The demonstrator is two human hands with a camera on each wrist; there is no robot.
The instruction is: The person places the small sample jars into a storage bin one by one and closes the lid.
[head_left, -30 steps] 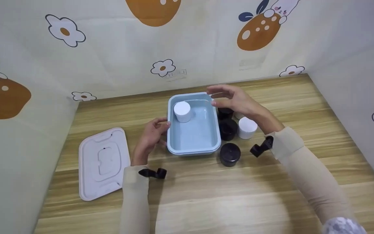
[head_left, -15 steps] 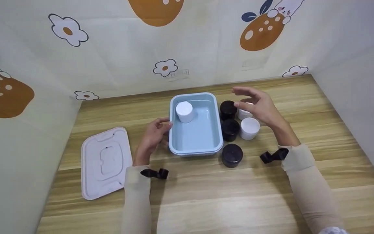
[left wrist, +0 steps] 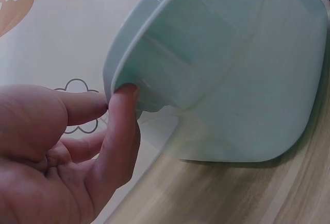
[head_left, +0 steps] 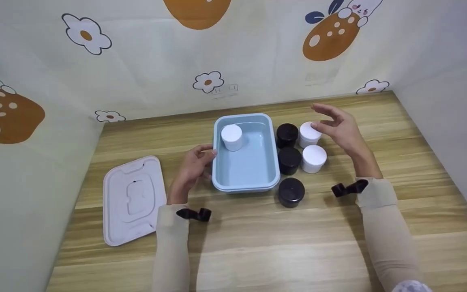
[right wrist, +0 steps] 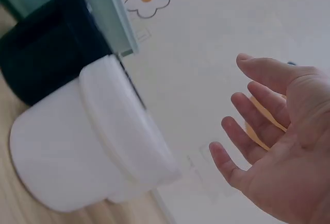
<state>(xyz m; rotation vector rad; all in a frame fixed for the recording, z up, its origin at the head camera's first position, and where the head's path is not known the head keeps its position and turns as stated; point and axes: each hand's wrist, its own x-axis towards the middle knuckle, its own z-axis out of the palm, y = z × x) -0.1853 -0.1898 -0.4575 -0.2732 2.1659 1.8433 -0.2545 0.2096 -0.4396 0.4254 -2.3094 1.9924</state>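
Observation:
My left hand (head_left: 191, 167) pinches the left rim of a light blue plastic tub (head_left: 246, 169), thumb and forefinger at its edge in the left wrist view. One white lidded jar (head_left: 232, 138) stands inside, towards the tub's back left. My right hand (head_left: 342, 129) holds nothing, its fingers spread and slightly bent in the right wrist view. It is nearest the far white jar (head_left: 309, 134), and its thumb overlaps that jar's lid in the head view. Another white jar (head_left: 314, 158) stands just in front. Black jars (head_left: 287, 135) line the tub's right side.
A pale, rounded rectangular lid (head_left: 116, 211) lies on the wooden table (head_left: 266, 247) at the left. The nearest black jar (head_left: 291, 192) sits by the tub's front right corner. Patterned sheeting (head_left: 152, 52) walls the table's back and sides.
My right hand has moved right, away from the tub's far right corner to above the white jars, uncovering the jars beneath. My left hand stays at the tub's rim.

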